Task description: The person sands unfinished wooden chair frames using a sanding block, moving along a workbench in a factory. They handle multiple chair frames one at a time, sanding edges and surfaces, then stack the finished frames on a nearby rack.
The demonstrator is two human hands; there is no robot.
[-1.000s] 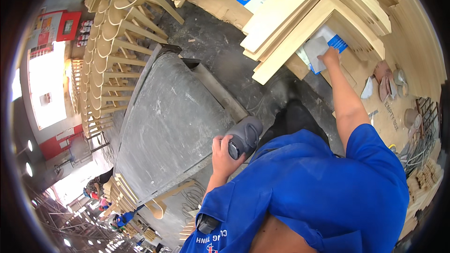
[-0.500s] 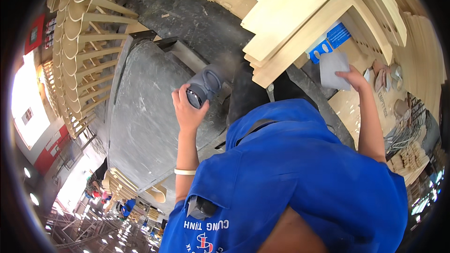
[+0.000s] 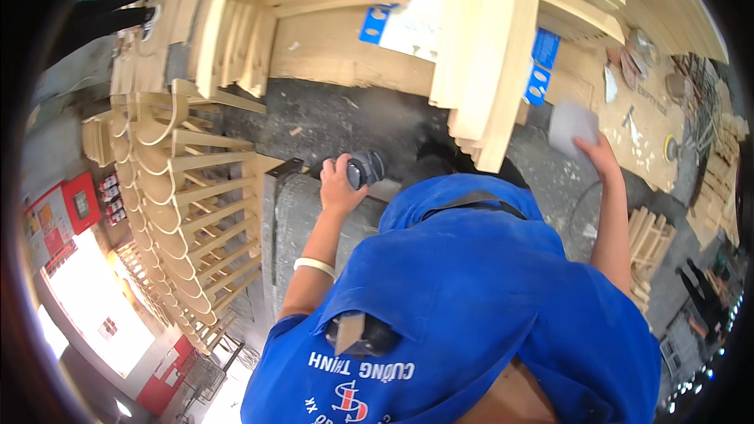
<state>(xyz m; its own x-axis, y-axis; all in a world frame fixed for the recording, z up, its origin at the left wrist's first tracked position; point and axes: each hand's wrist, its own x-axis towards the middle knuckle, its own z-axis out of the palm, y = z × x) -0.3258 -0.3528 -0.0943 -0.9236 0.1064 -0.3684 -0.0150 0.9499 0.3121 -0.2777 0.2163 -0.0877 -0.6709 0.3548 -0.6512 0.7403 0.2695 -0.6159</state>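
My left hand [image 3: 339, 187] is closed round a dark grey, rounded hand tool [image 3: 371, 167] with a dark round end; its exact kind is not clear. It is held above the grey work surface [image 3: 302, 223], left of my body. Out to the right, my right hand [image 3: 600, 154] pinches a light grey, slightly blurred sheet [image 3: 572, 127] by its edge. Between the hands, ahead of my body, lies a stack of pale angled wooden parts [image 3: 488, 55]. Neither hand touches that stack.
Curved wooden parts stand in a long row [image 3: 169, 204] at left. More angled wooden parts [image 3: 236, 39] lie far left of centre. Blue printed sheets [image 3: 542, 66] rest beside the stack. A brown board [image 3: 640, 145] carries scraps at right. Another person's legs [image 3: 118, 1] show upper left.
The view has turned, so the row of curved parts and the work surface appear shifted. My left hand still holds the grey tool, now farther over the work surface's edge. The right hand keeps the sheet.
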